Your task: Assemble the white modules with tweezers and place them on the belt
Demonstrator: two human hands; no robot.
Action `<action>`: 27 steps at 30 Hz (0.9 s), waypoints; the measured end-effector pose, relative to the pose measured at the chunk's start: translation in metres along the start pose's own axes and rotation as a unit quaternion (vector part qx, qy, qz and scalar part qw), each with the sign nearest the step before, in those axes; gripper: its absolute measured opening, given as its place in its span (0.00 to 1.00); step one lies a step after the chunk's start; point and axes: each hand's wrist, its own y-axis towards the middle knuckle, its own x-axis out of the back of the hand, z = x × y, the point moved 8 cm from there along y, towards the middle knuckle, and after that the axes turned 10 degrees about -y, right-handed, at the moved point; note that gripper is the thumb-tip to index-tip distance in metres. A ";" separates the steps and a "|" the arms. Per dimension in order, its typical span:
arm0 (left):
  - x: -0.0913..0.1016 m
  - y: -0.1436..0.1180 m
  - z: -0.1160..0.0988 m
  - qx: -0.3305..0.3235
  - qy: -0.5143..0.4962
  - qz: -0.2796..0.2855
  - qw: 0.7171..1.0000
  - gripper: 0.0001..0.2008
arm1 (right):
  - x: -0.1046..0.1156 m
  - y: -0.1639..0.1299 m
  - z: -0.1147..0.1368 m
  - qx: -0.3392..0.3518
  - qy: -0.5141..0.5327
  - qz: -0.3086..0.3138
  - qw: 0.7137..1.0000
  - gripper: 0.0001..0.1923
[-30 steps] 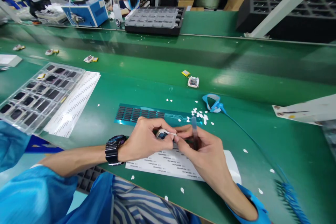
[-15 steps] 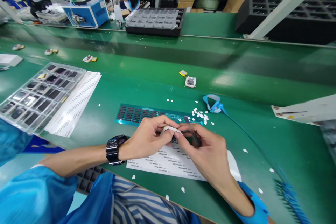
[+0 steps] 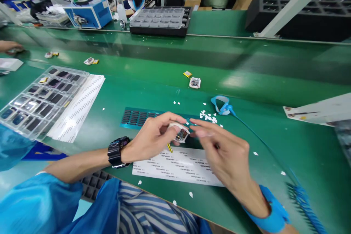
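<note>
Green table [image 3: 274,80] lies under both hands, where the left hand [image 3: 153,137] pinches a small part [image 3: 181,134] up off the label sheet [image 3: 175,166] while the right hand [image 3: 225,150], fingers loose, hovers just beside it.

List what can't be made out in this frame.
- Right hand: motion-blurred, so its grip is unclear.
- Small part in left hand: fingers cover most of it.
- Label sheet print: too small to read.
- Clear tray: near corner hidden by the blue sleeve.
</note>
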 end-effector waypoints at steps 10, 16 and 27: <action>0.023 0.018 0.011 0.161 -0.135 -0.012 0.978 0.06 | -0.065 -0.026 0.001 -0.181 0.373 0.378 0.828 0.38; 0.014 0.008 0.014 0.191 -0.071 0.051 0.978 0.07 | -0.062 -0.012 -0.025 -0.252 0.345 0.214 0.878 0.34; 0.015 0.007 0.043 0.167 0.085 0.051 0.981 0.10 | -0.041 -0.010 -0.063 -0.292 0.241 0.271 0.885 0.29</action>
